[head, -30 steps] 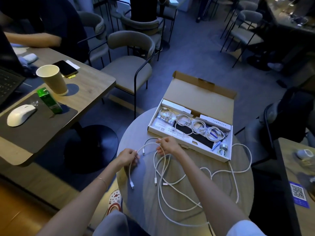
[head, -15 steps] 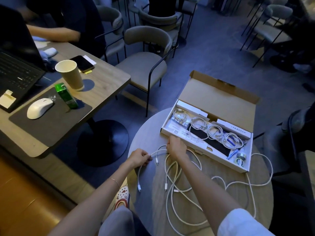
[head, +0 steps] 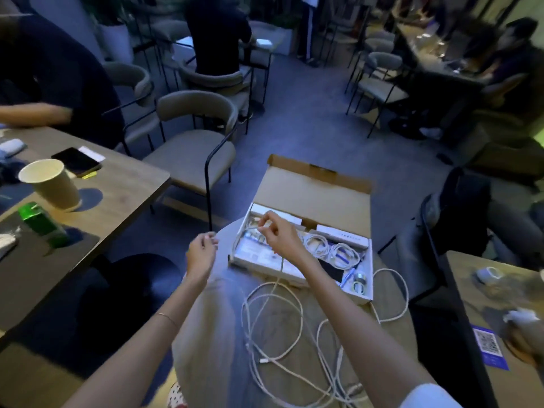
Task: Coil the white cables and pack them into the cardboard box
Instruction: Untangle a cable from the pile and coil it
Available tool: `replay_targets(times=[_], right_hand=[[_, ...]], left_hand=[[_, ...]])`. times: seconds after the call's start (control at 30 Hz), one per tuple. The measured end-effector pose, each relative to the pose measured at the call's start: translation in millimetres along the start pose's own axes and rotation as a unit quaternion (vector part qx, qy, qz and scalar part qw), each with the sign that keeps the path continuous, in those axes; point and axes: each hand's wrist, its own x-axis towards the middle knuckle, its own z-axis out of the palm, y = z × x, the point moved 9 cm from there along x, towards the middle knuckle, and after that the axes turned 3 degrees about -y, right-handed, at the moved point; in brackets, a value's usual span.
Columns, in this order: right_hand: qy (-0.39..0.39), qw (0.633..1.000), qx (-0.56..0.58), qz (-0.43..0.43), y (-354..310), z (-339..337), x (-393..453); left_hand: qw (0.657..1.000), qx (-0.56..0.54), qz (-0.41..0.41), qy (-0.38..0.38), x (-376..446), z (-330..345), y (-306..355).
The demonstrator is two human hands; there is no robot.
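Head view: white cables [head: 273, 313] loosely tangled.

Loose cables crowd the near tabletop; the box blocks the far right.

The white cables [head: 273, 322] sprawl over the round table [head: 206, 334] near and right, one loop trailing right of the cardboard box [head: 312, 198]. Its raised lid walls off the far side. Bare tabletop lies on the left, under the left hand [head: 201, 254].

An open cardboard box [head: 312, 198] and loose white cables [head: 273, 316] are seen spread across a small round table [head: 206, 334].
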Motion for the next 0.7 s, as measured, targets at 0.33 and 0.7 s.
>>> replay_targets(times=[0.33, 0.7], right_hand=[[0.055, 0.997, -0.03, -0.052, -43.6, -138.3, -7.5], [0.146, 0.936, 0.287, 0.139, 75.1, -127.4, -63.9]], left_hand=[[0.907, -0.075, 0.065, -0.409, -47.1, 155.4, 142.7], [0.86, -0.258, -0.029, -0.438, -53.6, 187.5, 155.2]])
